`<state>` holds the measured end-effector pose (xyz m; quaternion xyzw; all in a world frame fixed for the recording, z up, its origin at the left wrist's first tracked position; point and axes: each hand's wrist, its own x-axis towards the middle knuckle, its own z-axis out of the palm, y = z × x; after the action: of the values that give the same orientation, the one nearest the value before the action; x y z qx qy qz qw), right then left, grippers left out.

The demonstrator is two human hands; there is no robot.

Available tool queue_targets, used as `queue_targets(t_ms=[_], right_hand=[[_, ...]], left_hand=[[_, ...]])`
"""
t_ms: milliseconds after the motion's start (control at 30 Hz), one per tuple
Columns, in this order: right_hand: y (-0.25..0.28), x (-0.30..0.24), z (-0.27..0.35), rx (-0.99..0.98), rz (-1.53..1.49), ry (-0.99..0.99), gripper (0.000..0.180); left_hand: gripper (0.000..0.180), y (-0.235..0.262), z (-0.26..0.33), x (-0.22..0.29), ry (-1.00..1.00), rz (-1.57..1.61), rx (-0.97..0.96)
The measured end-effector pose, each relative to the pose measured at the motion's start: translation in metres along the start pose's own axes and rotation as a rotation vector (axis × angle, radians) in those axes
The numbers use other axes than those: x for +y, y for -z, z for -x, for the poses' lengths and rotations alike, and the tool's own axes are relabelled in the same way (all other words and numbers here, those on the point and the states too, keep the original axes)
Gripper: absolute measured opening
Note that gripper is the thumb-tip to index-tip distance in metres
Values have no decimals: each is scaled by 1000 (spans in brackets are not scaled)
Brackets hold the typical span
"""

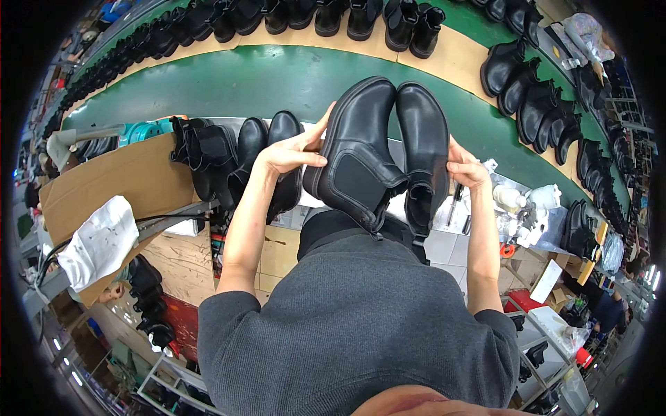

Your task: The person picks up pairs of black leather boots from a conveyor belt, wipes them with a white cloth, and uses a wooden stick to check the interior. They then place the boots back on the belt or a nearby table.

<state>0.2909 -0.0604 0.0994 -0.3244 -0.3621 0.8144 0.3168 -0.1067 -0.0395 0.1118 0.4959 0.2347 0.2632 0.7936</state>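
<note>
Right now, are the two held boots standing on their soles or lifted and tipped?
Lifted and tipped: the left boot and right boot point toes up, openings down, held mid-air by the left hand and right hand.

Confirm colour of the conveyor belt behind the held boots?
Green, with a tan strip beyond it; the conveyor belt shows best in the head view, behind the black ankle boots.

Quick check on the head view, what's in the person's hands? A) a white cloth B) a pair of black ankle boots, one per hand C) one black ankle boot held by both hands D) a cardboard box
B: the left hand holds one black ankle boot by its heel side, and the right hand holds a second boot beside it, above the green conveyor belt.
</note>
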Motion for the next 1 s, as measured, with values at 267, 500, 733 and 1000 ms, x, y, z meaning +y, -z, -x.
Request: queue_targets(t_ms=[267,500,733,1000], right_hand=[[3,19,3,107,-246,54,93],[-84,39,-53,259,-609,295,72],[-105,27,-67,464,-601,276,64],[-105,23,-64,446,-605,226,68]], left_hand=[[100,-5,-7,4,-77,404,36],[60,-50,-48,-23,-140,1107,259],[62,-54,-47,-33,-203,1238,414],[57,-56,-51,-26,-221,1212,342]])
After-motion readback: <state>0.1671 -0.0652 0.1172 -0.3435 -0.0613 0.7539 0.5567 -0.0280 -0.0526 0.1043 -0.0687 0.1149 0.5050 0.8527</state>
